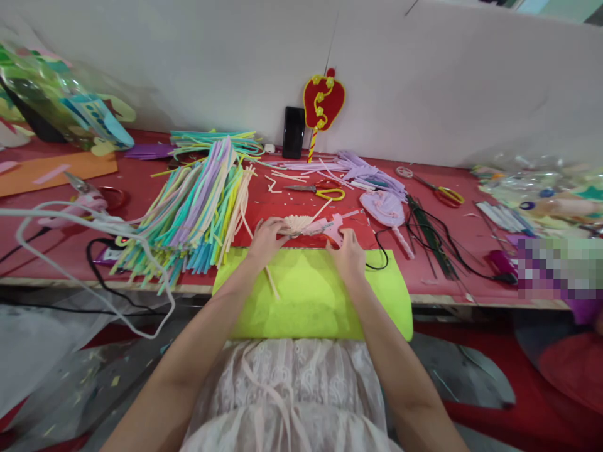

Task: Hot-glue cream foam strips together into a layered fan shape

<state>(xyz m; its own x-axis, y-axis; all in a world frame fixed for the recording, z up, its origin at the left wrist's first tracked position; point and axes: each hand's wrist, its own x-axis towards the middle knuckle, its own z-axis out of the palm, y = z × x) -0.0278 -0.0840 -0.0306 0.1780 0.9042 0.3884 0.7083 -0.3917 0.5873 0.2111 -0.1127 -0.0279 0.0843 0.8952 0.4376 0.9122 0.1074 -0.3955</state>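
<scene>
Left arm (198, 339): reached forward and slanted inward over a lime-yellow sheet (311, 295), which overhung the front edge of the red surface (461, 182). Left hand (268, 240): back upward, fingers bent and nearly together at the left side of a cream fan-shaped piece (298, 221), which they appeared to pinch. Right arm (391, 351): also slanted inward, its wrist above the sheet. Right hand (349, 254): thumb and fingers curled about the handle of a pink glue gun (320, 226), whose nozzle pointed left at the piece. Piece and gun were near the middle of the front edge. A heap of pastel stems (188, 207) lay left of them; a yellow-handled tool (313, 188) lay toward the back edge.
</scene>
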